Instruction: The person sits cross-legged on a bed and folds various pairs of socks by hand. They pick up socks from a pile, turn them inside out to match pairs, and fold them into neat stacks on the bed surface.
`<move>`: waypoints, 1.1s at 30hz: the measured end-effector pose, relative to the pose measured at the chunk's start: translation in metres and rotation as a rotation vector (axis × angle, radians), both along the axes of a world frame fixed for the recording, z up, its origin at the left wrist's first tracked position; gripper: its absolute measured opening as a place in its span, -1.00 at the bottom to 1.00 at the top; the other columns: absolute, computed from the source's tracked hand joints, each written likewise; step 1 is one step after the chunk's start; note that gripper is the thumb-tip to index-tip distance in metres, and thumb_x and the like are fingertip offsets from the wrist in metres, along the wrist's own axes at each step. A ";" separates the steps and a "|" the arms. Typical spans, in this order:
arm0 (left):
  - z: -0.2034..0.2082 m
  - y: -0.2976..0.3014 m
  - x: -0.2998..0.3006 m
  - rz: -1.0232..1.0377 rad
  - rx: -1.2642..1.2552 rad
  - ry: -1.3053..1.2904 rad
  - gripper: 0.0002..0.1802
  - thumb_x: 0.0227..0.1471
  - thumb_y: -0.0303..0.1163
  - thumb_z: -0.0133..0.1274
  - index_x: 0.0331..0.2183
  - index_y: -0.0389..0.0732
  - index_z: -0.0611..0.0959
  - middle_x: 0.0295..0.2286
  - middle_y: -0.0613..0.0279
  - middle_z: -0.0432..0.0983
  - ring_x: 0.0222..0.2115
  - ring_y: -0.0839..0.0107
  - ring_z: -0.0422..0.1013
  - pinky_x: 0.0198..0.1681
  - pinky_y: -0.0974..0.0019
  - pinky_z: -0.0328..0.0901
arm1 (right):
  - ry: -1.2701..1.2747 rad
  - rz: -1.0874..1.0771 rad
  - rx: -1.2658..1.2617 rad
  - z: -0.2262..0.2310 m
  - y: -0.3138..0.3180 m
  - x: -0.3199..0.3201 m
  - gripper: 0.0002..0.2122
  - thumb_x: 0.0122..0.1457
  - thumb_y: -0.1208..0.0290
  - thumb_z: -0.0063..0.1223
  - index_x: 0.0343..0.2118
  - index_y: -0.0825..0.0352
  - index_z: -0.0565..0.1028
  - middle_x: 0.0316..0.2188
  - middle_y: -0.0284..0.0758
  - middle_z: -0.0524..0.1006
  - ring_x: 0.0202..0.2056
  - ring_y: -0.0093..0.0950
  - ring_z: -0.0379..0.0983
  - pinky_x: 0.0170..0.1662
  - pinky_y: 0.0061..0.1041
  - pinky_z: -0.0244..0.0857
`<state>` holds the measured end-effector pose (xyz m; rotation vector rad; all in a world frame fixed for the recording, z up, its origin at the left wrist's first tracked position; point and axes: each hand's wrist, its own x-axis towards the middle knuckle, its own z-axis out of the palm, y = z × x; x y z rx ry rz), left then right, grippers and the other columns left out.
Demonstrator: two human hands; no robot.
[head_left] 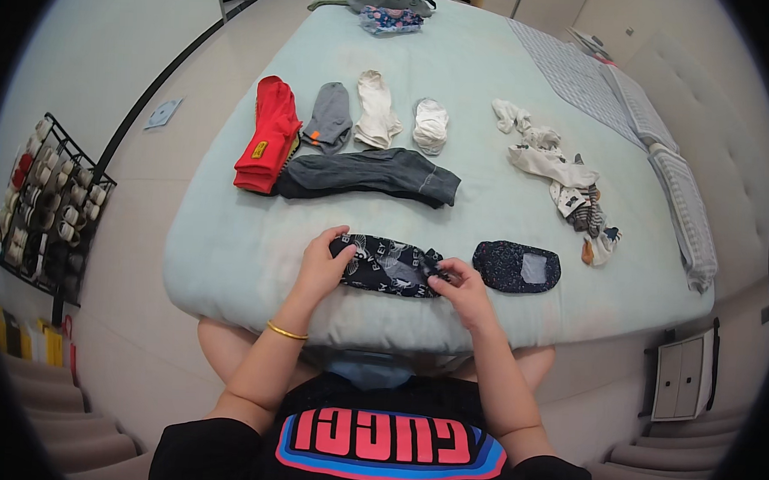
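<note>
A black garment with white print (382,266) lies flattened into a long strip near the bed's front edge; its exact kind I cannot make out. My left hand (322,265) holds the strip's left end, thumb on top. At its right end, the fingers and thumb of my right hand (463,291) pinch the bunched fabric. Just right of that hand lies a dark speckled folded cloth item (517,267) with a grey patch.
Beyond my hands lie red socks (269,136), long dark grey socks (374,175), grey socks (329,117), white socks (375,111) and a small white bundle (430,126). Loose light socks (555,168) trail at the right. Folded bedding (674,201) lines the bed's right side.
</note>
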<state>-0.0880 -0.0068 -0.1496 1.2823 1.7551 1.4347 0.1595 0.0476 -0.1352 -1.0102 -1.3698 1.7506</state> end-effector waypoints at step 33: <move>0.019 -0.014 0.000 -0.240 -0.049 -0.111 -0.66 -0.32 -0.66 0.11 -0.36 -0.24 0.46 -0.37 0.18 0.42 -0.28 0.33 0.34 -0.17 0.38 0.21 | -0.649 0.127 1.176 0.017 -0.015 -0.011 -0.70 -0.36 0.68 -0.05 -0.45 0.22 0.44 -0.29 -0.38 0.45 -0.14 -0.35 0.28 -0.02 -0.28 -0.05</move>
